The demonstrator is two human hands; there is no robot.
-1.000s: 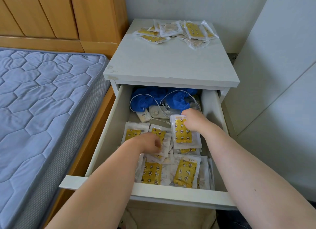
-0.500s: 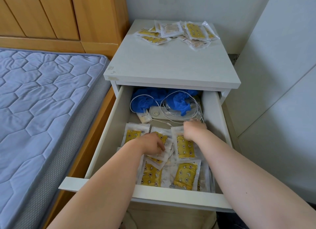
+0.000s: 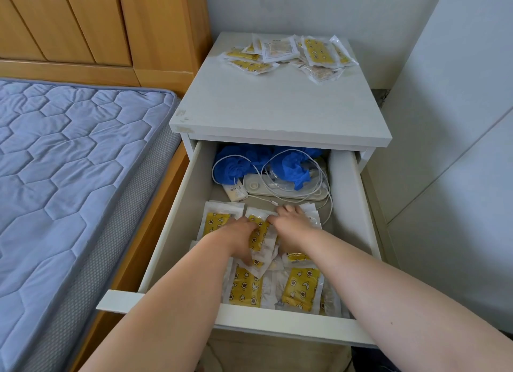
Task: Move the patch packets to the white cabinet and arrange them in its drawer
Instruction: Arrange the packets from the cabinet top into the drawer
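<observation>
Left hand (image 3: 241, 237) and right hand (image 3: 291, 224) rest on patch packets (image 3: 301, 289) inside the drawer (image 3: 177, 232); whether they pinch, I cannot tell. Above the drawer, another pile (image 3: 288, 55) is not yet moved.

At my 9 o'clock lies a blue-grey quilted mattress (image 3: 69, 163) with a grey mesh side, on a honey-coloured wooden bed frame (image 3: 151, 232). Its panelled wooden headboard (image 3: 97, 24) stands at 11 o'clock. The white cabinet (image 3: 277, 105) fills my 12 o'clock, a pale grey wall (image 3: 319, 7) behind it. At 3 o'clock rise plain white panels (image 3: 449, 149) with thin seams. The light is soft and even.
</observation>
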